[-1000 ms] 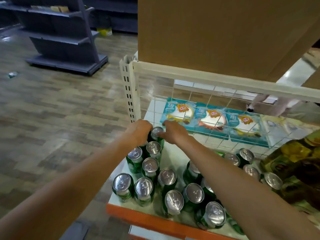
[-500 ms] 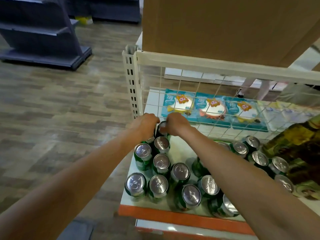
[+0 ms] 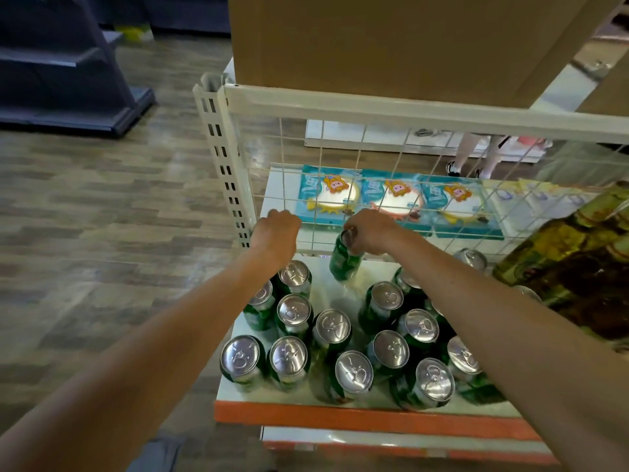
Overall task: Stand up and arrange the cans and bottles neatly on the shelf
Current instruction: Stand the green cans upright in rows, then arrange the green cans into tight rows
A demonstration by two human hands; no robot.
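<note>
Several green cans with silver tops stand in loose rows on the white shelf with an orange front edge. My right hand grips the top of one green can at the back of the shelf; that can leans and stands apart from the others. At the back left corner, by the wire mesh, my left hand has its fingers curled downward. What lies under it is hidden. Olive-green bottles crowd the right end of the shelf.
A wire mesh panel closes the back of the shelf, with blue packs behind it. A large cardboard box sits on the shelf above. A person's legs show beyond the mesh. A grey shelving unit stands at far left.
My right hand has carried its can to the right, away from my left hand, leaving a bare gap at the back. My left hand stays at the back left corner.
</note>
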